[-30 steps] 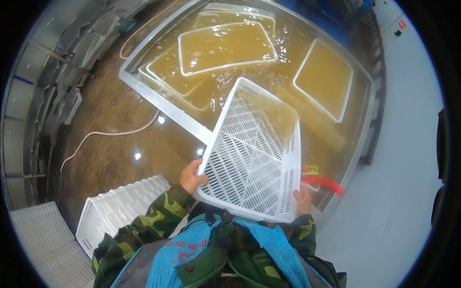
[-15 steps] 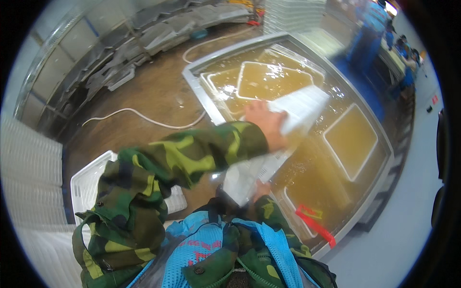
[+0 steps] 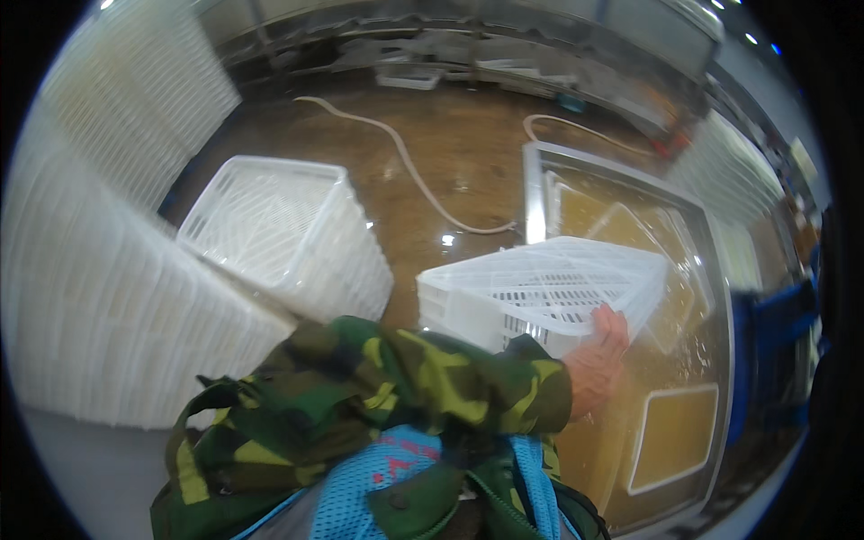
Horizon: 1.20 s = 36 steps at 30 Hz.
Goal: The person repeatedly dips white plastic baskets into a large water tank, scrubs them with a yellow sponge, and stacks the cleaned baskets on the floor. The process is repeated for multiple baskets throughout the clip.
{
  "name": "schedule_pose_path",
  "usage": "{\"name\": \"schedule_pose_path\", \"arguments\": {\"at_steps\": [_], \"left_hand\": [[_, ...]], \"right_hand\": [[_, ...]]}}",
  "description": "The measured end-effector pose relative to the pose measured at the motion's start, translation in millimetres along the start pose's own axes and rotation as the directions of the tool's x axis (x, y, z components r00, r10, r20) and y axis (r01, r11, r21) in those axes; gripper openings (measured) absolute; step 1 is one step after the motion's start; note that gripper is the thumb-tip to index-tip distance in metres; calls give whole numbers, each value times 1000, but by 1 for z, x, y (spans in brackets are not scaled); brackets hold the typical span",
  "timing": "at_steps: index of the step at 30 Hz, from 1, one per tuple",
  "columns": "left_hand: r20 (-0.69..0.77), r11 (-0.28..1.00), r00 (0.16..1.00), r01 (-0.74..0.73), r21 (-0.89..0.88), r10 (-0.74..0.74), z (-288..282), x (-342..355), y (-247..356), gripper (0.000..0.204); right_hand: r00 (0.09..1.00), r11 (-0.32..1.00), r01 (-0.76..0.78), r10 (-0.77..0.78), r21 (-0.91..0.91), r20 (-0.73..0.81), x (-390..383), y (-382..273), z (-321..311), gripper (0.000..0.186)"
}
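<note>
My left hand (image 3: 596, 360), at the end of a camouflage sleeve crossing my body, grips the near edge of a white slatted plastic basket (image 3: 540, 279). The basket is tilted over the left part of a metal-rimmed tank (image 3: 534, 193) of murky yellow-brown water. A white-rimmed tray (image 3: 675, 441) lies in the water to the right of my hand, with others farther back. My right hand does not show; the sleeve and basket are in front of where it may be.
Stacked white baskets (image 3: 261, 216) and taller white stacks (image 3: 108, 306) fill the left side. A pale hose (image 3: 405, 157) lies on the wet brown floor (image 3: 450, 184). Metal shelving with white trays (image 3: 405, 79) runs along the back; another white stack (image 3: 724, 166) stands beyond the tank.
My view has swung left toward the stacks. The basket, earlier held in both hands, has tilted and turned. My left hand moved across to its other edge; my right hand has gone out of sight.
</note>
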<state>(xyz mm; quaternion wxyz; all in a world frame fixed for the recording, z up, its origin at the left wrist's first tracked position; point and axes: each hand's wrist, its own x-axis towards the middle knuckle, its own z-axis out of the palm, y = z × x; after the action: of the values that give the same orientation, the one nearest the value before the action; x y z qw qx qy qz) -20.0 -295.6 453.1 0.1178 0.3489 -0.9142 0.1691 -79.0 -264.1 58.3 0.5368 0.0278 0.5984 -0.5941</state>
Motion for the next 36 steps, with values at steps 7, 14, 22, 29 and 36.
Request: {"name": "schedule_pose_path", "arguments": {"at_steps": [7,14,22,29,36], "left_hand": [[-87,851,900,367,-375,-426,-40,-48,-114,69],[-297,565,484,651,-507,-823,-18,-201,-202,60],[-247,90,-247,512,-855,-937,18,-339,-213,59],[-270,19,-602,389,-921,-752,59,-361,-258,59],[-336,-162,-646,586,-794,-685,138,-394,-250,60]], "right_hand": [[929,850,366,-310,-379,202,12,-9,118,42],[595,495,797,-551,-345,585,30,-19,267,44],[-24,203,977,-188,63,982,-70,-55,497,53],[-453,241,882,192,406,871,-154,0,717,49],[-352,354,899,230,259,907,-87,85,695,45]]}}
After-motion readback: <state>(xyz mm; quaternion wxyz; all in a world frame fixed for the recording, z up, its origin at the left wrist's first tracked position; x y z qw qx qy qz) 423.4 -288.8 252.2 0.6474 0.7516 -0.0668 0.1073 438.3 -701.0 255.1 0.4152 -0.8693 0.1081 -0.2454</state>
